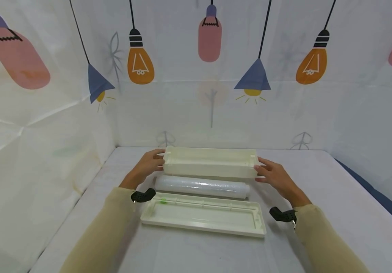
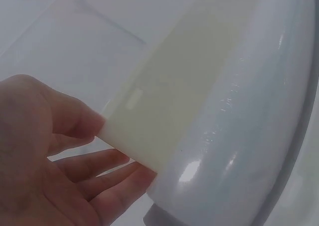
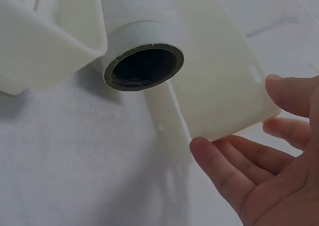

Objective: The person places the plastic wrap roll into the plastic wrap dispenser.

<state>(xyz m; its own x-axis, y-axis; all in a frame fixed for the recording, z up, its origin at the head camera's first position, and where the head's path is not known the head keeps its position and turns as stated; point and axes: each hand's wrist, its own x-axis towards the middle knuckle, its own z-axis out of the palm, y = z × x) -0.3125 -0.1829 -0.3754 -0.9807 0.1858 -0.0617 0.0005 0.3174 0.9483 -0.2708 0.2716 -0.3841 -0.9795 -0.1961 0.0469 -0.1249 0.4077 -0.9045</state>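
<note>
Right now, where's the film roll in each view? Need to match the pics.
Head: film roll, below centre, between the cream box and the shallow cream tray.
Left wrist: film roll, right side, running top to bottom.
Right wrist: film roll, top, left of centre, hollow end toward the camera.
Shared landmark: the cream box, alongside the roll in all three.
</note>
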